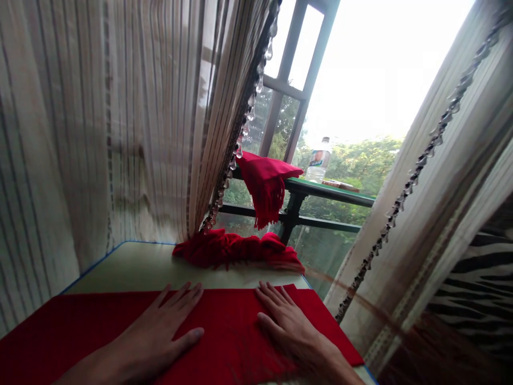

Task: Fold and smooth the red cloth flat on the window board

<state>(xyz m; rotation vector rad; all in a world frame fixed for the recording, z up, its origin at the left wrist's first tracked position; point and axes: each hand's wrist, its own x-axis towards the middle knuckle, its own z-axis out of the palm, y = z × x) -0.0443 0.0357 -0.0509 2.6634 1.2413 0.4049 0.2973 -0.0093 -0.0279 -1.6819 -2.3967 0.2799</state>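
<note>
A red cloth [228, 326], which looks like a scarf, lies spread flat over the near part of a pale table [132, 267] with a blue edge. Palm down on its left half rests my left hand [160, 326], fingers stretched out and thumb apart. My right hand [288, 321] lies flat near the cloth's right end, its fingertips close to the far edge. Blurred fringe-like threads show between the hands at the bottom. Behind the flat cloth sits a crumpled heap of red cloth [240, 248] at the table's far edge.
Another red fringed scarf [266, 184] hangs over a dark railing [332, 191] by the window. On the railing stand a clear plastic bottle [319, 160] and a small flat packet [340, 185]. Striped sheer curtains [160, 107] with bead trim border both sides. Zebra-patterned fabric [473, 278] is at right.
</note>
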